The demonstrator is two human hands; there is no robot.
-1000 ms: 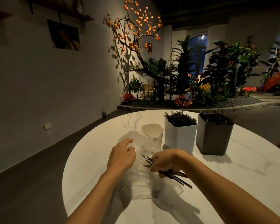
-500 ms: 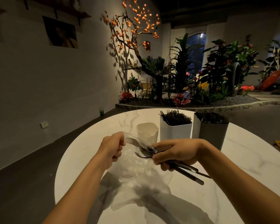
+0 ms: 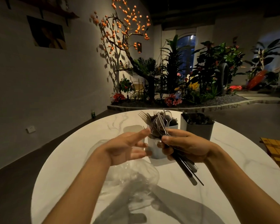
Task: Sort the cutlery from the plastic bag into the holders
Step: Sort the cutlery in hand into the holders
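Our right hand [image 3: 185, 147] is clenched around a bundle of cutlery [image 3: 160, 125], forks and clear plastic spoons fanning toward 12 o'clock, dark handles trailing toward 5 o'clock. Our left hand [image 3: 125, 147], at 9 o'clock of the bundle, is spread and empty, its fingertips [image 3: 146, 131] near the tines. The plastic bag [image 3: 132, 178] lies crumpled on the round table [image 3: 225, 183] below. The white holder [image 3: 153, 151] and grey holder [image 3: 199, 130] stand behind our hands.
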